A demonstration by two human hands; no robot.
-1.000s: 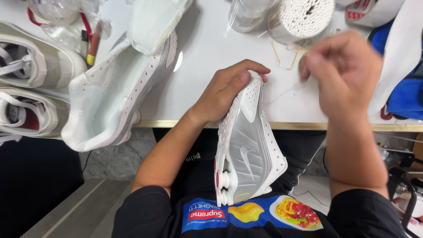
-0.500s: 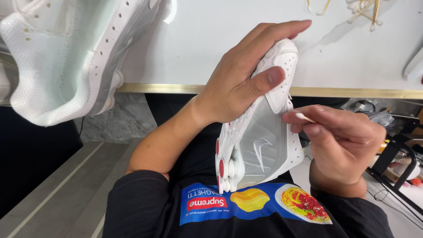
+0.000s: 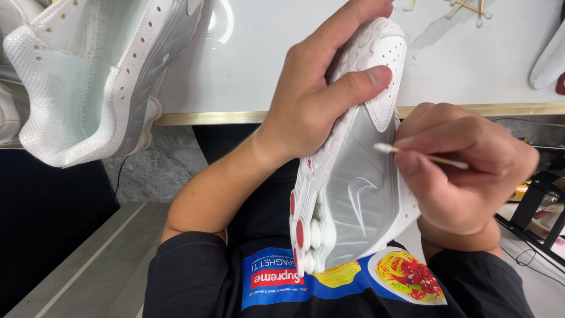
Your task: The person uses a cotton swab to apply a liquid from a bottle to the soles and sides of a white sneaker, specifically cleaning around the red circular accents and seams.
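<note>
A white sneaker [image 3: 353, 188] with red dots on its heel columns stands on end against my lap, toe up. My left hand [image 3: 318, 88] grips its upper part, thumb pressed across the toe area. My right hand [image 3: 459, 176] pinches a thin wooden cotton swab [image 3: 412, 153], whose white tip touches the glossy silver side panel of the sneaker.
A second white perforated sneaker [image 3: 94, 76] lies at the left on the white table [image 3: 247, 65] with a brass edge. Several loose cotton swabs [image 3: 465, 9] lie at the table's top right. A black metal stand [image 3: 535, 206] is at the right, below the table.
My right hand came down from over the table to the sneaker's side and now holds a swab against it. The view has moved closer to the sneaker.
</note>
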